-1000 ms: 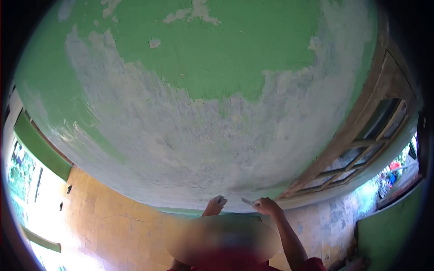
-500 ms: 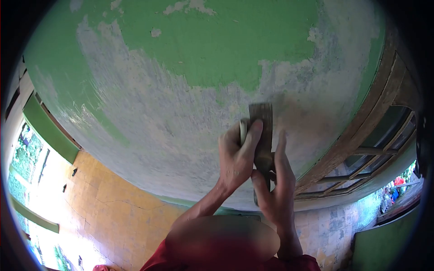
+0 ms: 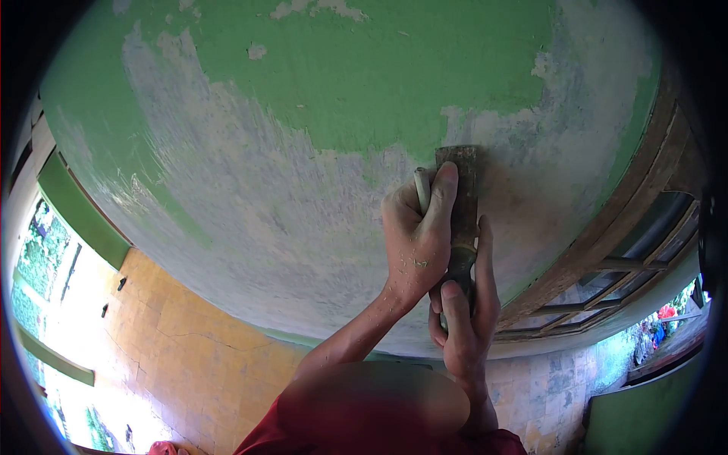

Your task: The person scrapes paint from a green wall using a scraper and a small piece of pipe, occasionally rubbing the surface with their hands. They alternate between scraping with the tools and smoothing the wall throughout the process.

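Note:
A scraper [image 3: 465, 208] with a flat, worn blade and a dark handle stands nearly upright, its blade edge at the wall. My left hand [image 3: 417, 239] presses its thumb on the blade, and a pale, thin stick-like piece [image 3: 422, 188] pokes out between its fingers. Green flakes cling to that wrist. Lower down, my right hand [image 3: 469, 322] is closed round the handle, thumb on top and one finger stretched along the side. The wall [image 3: 303, 227] before me shows bare greyish-white patches below green paint [image 3: 364, 76] with ragged edges.
To the right is a brown wooden window frame [image 3: 588, 246] with glass panes. An orange tiled floor [image 3: 197, 326] lies below on the left, near a green panel [image 3: 83, 208] and a bright opening. Another green surface [image 3: 644, 417] is at the lower right.
Both hands and the scraper have moved up and slightly right, bringing the blade close to the green paint's lower edge. My right hand has closed more firmly round the handle.

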